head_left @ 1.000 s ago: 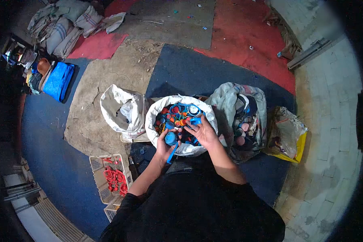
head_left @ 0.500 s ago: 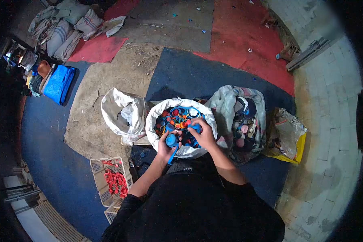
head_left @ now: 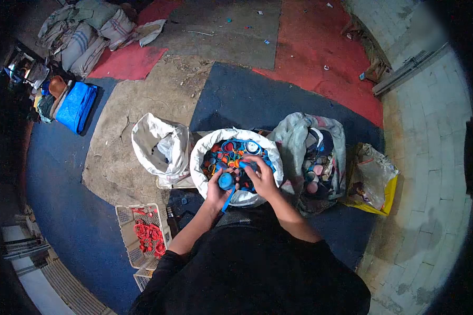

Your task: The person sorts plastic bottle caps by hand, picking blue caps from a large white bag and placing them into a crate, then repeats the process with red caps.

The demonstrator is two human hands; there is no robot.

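Note:
My left hand (head_left: pixel 215 191) is closed around a round blue plastic cap (head_left: pixel 226 181), its flat face turned up. A blue strip (head_left: pixel 228 200) hangs down beside the palm. Close by on the right, my right hand (head_left: pixel 263 177) pinches a blue cap (head_left: pixel 245 165) that its fingers partly cover. Both hands are over a white sack (head_left: pixel 197 167) with a rolled rim. Inside it lie many plastic caps and rings (head_left: pixel 227 149), mostly blue, orange and red.
Left of it stands a white sack (head_left: pixel 143 137) with clear plastic inside. To the right are a grey sack (head_left: pixel 289 137) of mixed lids and a yellow-edged bag (head_left: pixel 388 197). A beige crate (head_left: pixel 124 228) holds red pieces (head_left: pixel 150 236). A wall (head_left: pixel 431 131) rises at right.
My right hand has shifted slightly left, nearer the left hand, with the blue cap still in its fingers. The left hand keeps its hold with little movement.

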